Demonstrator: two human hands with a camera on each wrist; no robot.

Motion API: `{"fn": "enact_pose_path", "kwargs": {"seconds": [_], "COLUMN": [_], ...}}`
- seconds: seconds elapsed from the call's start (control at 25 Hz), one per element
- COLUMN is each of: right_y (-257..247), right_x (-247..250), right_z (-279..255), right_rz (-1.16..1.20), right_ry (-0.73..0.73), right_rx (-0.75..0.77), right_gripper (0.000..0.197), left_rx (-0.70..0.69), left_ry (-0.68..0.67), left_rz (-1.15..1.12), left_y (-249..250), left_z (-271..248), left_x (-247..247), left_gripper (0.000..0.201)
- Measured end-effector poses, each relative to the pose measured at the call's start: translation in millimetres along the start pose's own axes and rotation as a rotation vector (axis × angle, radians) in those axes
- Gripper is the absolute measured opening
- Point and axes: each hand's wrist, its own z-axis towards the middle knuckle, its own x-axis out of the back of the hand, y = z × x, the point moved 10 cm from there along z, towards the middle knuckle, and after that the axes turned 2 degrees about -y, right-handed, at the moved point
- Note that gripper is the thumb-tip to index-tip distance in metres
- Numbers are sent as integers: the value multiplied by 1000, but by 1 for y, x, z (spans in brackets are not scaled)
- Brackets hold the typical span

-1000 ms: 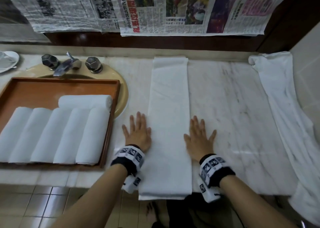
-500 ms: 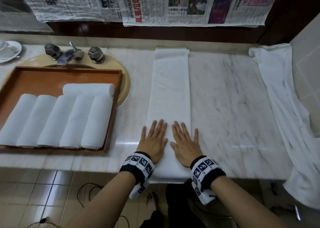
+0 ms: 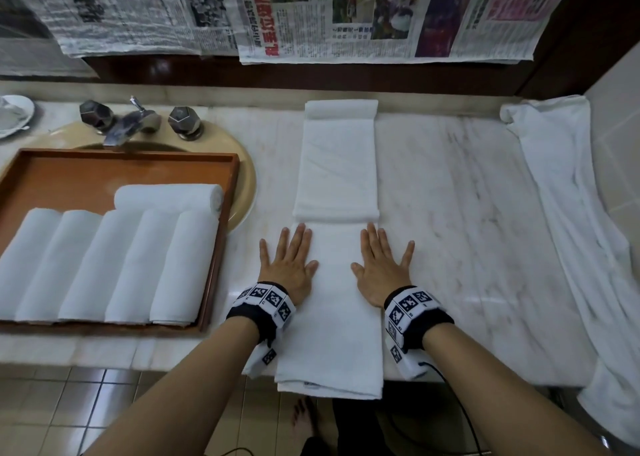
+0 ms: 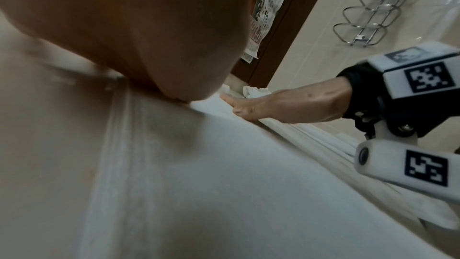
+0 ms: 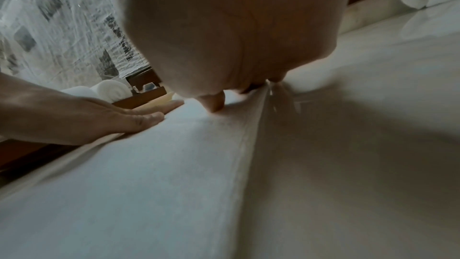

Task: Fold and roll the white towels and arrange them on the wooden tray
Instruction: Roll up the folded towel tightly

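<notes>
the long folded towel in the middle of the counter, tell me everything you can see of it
The folded towel is white terry, a long narrow strip in several layers, lying flat on the marble counter. It runs from the back wall to the front edge, where its near end overhangs. A raised crosswise fold sits just beyond the fingertips. The left hand and right hand press flat along its sides.

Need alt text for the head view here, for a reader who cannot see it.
Both hands, left and right, press flat on a long folded white towel on a marble counter. At left, a wooden tray holds six rolled towels.
</notes>
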Motion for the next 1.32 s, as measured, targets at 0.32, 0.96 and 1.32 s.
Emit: {"fn": "enact_pose_path", "kwargs": {"seconds": [0.32,0.96,1.32], "right_y": [-29,14,-17], "right_x": [36,-45,-76], "right_z": [21,-60,-88], "right_rz": [-59,45,-90], "right_ry": [7,50,204], "right_rx": [125,-107,133], "right_gripper": [65,66,69], "left_rx": [-41,155,-227], "left_ry": [18,28,169], "left_rz": [136,11,107], "left_y": [30,-53,3], "left_z": [27,-68,-95], "left_x": [46,-36,-68], "left_gripper": [61,61,64]}}
